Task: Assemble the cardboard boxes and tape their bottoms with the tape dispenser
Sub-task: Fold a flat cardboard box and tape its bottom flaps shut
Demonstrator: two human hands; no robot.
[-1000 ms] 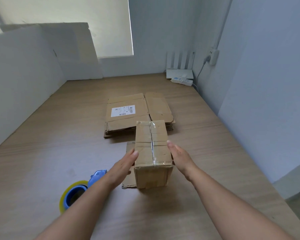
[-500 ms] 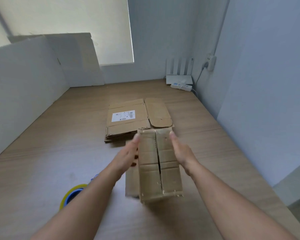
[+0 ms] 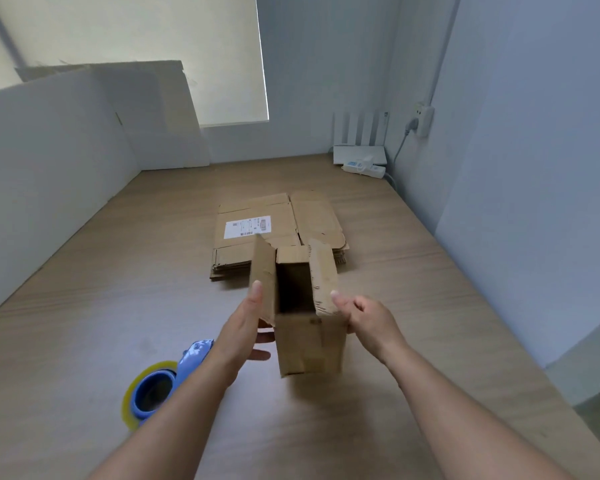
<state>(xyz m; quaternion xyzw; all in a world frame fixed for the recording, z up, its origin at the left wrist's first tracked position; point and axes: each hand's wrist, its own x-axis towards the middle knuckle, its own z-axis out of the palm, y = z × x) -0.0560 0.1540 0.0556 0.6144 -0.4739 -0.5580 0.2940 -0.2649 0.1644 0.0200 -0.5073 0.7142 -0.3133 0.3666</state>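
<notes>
Cardboard tells the change: the box point(image 3: 309, 341), which showed its taped seam facing up 1 second ago, is now turned over. Its open mouth faces the camera and the taped bottom points down, out of sight. Its 2 long flaps stand up on either side of the dark inside. It sits between the 2 hands near the middle of the desk point(image 3: 84, 306); whether its base touches the wood I cannot tell.

The left hand point(image 3: 246, 327) lies flat against the left wall, fingers straight and thumb up along the flap, pressing rather than gripping. The right hand point(image 3: 368, 317) holds the right side, thumb at the foot of the flap and fingers curled. I judge this box done and ready to be set aside.

Just beyond it lies the stack of flat boxes point(image 3: 253, 233), the top one bearing a white label, so more work is left. The tape dispenser point(image 3: 160, 386), blue with a yellowish roll, rests on the desk beside the left forearm, partly hidden by it. White boards point(image 3: 49, 168) lean along the left edge. A router point(image 3: 359, 154) and power strip point(image 3: 364, 168) sit in the far right corner, well apart. Only the held box stands between the hands and the stack.
</notes>
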